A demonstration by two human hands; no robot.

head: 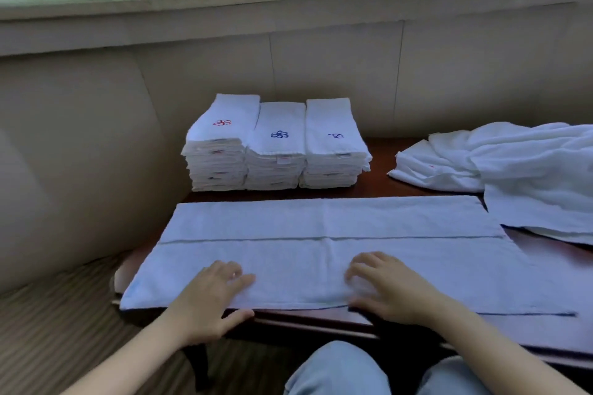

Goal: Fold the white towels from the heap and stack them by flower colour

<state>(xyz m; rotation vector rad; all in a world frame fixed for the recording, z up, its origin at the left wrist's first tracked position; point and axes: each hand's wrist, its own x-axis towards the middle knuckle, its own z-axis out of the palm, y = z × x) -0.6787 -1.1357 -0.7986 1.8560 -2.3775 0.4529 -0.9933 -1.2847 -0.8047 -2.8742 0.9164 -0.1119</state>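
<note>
A white towel (pixel 321 234) lies lengthwise across the dark wooden table (pixel 378 189), folded into a long strip with a seam line along its middle. My left hand (pixel 211 298) rests flat on its near edge, thumb hanging over the table's front. My right hand (pixel 385 289) lies flat on the towel beside it. Behind stand three stacks of folded towels: one with a red flower (pixel 221 122) on top at the left, two with blue flowers (pixel 279 135) (pixel 336 136) to its right. The heap of unfolded towels (pixel 513 163) is at the right.
A beige padded wall (pixel 80 154) closes the left and back sides, with a window above. A striped cushion (pixel 48 330) lies left of the table. My knees in light jeans (pixel 337 369) are under the table's front edge.
</note>
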